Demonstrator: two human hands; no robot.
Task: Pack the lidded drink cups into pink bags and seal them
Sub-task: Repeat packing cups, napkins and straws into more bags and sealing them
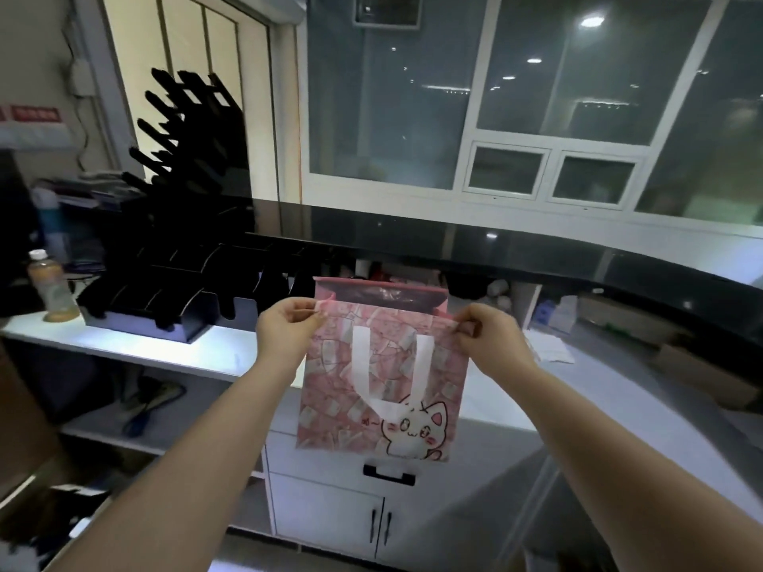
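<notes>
A pink bag point(330, 410) with a cartoon cat print and a white handle hangs in the air in front of me, above the white desk. My left hand point(285, 326) pinches the bag's top left corner. My right hand point(489, 330) pinches its top right corner. The bag's mouth is pulled apart at the top, with the back flap standing up behind. No drink cup shows in this view; whether one is inside the bag is hidden.
A white desk point(223, 348) runs left to right under a dark raised counter point(516, 245). A bottle of pale drink point(51, 289) stands at the left beside a black organiser point(165, 299). White cabinet doors point(330, 518) lie below. Cardboard boxes point(702, 373) sit at the right.
</notes>
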